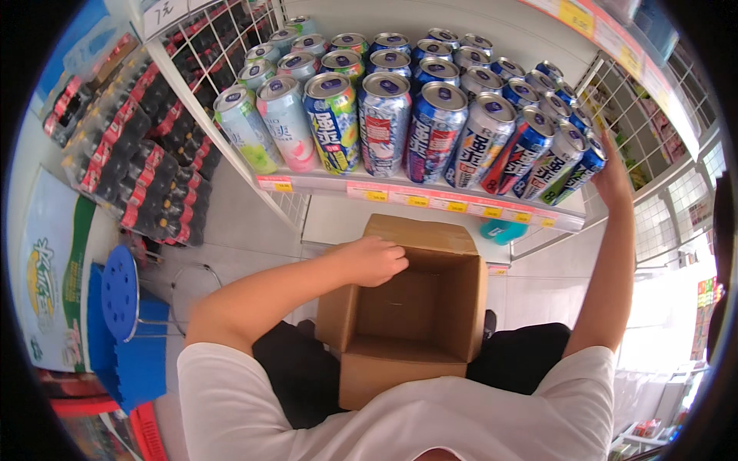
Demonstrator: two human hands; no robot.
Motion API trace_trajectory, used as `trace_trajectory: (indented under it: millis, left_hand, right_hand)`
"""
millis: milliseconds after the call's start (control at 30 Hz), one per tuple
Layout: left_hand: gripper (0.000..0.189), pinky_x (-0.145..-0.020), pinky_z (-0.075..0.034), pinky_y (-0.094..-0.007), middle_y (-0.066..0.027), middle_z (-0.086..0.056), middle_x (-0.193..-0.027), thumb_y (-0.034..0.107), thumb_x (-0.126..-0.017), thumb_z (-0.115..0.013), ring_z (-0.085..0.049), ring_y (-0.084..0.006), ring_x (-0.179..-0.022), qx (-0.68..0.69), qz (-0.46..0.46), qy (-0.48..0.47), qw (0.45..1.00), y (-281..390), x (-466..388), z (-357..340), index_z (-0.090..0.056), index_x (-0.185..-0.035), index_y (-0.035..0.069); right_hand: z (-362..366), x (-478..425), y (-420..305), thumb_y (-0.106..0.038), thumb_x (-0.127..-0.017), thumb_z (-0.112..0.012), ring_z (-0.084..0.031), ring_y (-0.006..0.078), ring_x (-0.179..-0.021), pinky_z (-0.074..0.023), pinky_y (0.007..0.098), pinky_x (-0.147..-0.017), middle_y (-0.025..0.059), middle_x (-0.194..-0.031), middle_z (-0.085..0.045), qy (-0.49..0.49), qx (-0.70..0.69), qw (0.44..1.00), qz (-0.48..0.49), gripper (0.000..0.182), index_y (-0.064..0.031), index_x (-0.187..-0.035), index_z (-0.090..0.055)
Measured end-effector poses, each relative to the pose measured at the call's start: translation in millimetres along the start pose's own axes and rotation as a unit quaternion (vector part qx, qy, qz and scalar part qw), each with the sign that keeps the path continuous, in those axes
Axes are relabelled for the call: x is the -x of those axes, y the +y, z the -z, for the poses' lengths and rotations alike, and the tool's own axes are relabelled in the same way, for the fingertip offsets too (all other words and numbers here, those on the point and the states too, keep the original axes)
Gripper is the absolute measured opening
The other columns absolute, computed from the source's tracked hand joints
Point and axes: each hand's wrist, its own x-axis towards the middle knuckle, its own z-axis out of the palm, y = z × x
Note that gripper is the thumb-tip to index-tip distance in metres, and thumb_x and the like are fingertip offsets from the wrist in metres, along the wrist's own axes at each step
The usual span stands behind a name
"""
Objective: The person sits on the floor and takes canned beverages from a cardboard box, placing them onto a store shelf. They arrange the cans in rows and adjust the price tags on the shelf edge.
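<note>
An open cardboard box [403, 305] stands between my knees with nothing visible inside. Over its left back corner is my left hand [380, 261], fingers curled in near the raised flap; I see nothing in it. My right hand [606, 167] reaches to the right end of the shelf, beside the front green-and-blue drink can [579, 170]; its fingers are mostly hidden, so a grip on the can cannot be made out. Rows of upright drink cans fill the shelf, among them a pink-and-white can [288, 127] and a blue can [438, 135].
Price tags line the shelf edge [415, 196]. Wire mesh panels [620, 115] close both shelf ends. Stacked packs of dark bottles [127, 155] stand at left, near a blue stool [120, 294] and a blue bin [144, 351]. A teal object [504, 231] lies under the shelf.
</note>
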Motion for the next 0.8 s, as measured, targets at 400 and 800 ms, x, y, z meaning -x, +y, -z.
trace_trajectory:
  millis: [400,800]
  left_hand:
    - [0.046,-0.089,-0.054,-0.0437,-0.0152,-0.062,-0.120,0.012,-0.084,-0.068,-0.067,-0.0328,-0.106,0.007,0.045,0.163,0.986,-32,-21,-5,-0.060,-0.128,0.002]
    - [0.025,-0.057,-0.058,-0.0423,-0.0108,-0.071,-0.071,0.006,-0.079,-0.067,-0.073,-0.0284,-0.067,-0.027,0.089,0.109,0.990,-38,-31,-51,-0.060,-0.102,0.002]
  right_hand:
    - [-23,91,42,-0.060,-0.105,-0.042,-0.067,0.0220,-0.108,-0.0529,0.0381,-0.088,0.0127,-0.119,-0.068,0.231,0.142,0.962,0.039,0.062,-0.0058,-0.125,-0.065]
    - [-130,218,85,-0.016,-0.098,-0.059,-0.063,0.0151,-0.075,-0.0511,0.0300,-0.064,0.0058,-0.080,-0.064,0.176,0.274,0.945,0.033,0.018,-0.0026,-0.086,-0.063]
